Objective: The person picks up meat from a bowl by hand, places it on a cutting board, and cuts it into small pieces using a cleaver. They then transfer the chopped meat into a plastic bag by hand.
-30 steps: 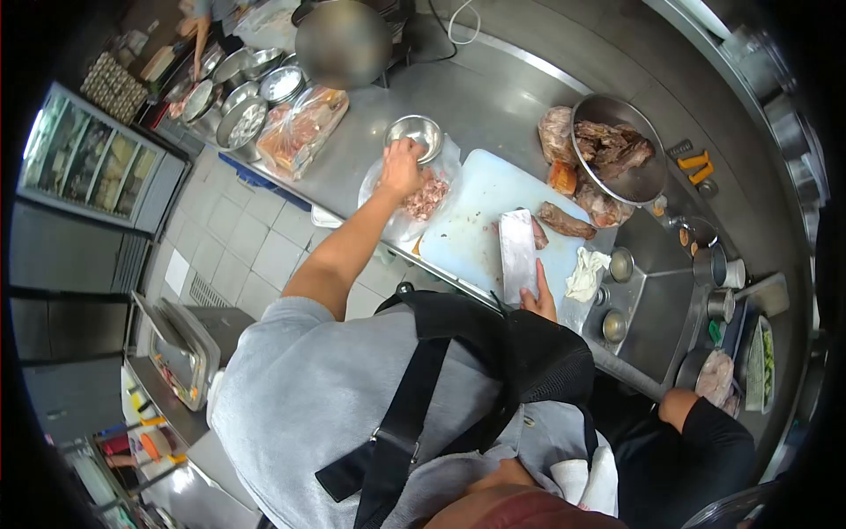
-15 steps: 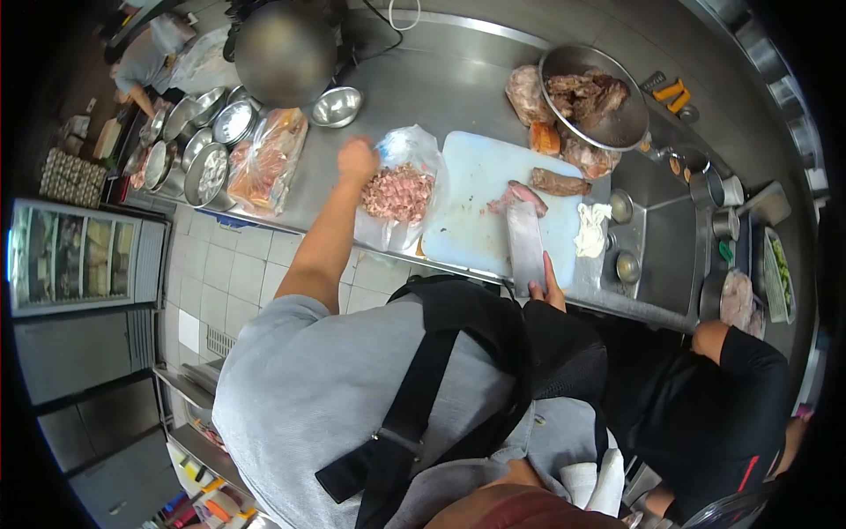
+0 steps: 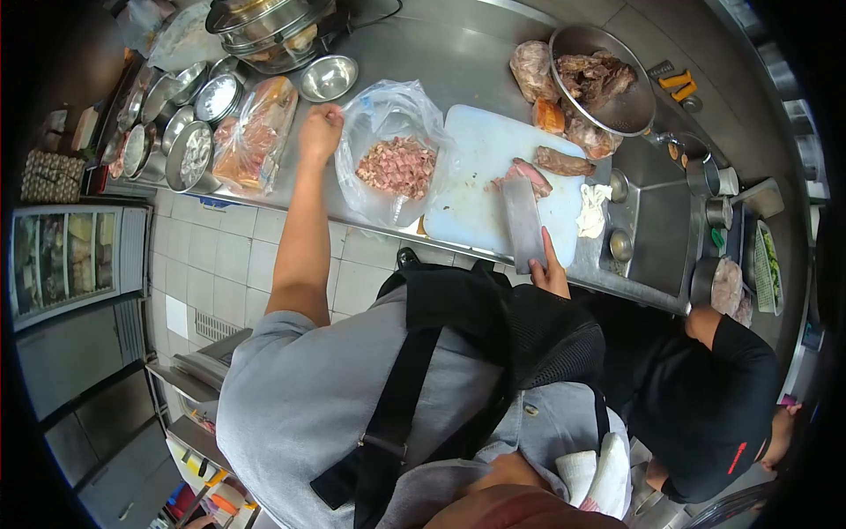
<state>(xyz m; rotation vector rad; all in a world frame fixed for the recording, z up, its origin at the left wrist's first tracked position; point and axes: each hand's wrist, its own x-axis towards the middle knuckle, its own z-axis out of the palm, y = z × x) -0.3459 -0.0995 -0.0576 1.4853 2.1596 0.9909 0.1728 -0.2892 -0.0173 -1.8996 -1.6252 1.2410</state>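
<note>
Steel tabletop (image 3: 458, 62), busy kitchen: the bag (image 3: 381, 110) of diced meat (image 3: 397, 166) sits just beside the cutting board (image 3: 480, 220). Left hand (image 3: 320, 130) fingers (image 3: 332, 111) pinch its rim. Right hand (image 3: 548, 273) is closed round the cleaver (image 3: 523, 220), blade on the board.

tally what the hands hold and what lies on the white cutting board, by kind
clear plastic bag of diced meat, in left hand: 1
broad steel cleaver, in right hand: 1
cooked meat pieces on white cutting board: 2
total: 4
</note>
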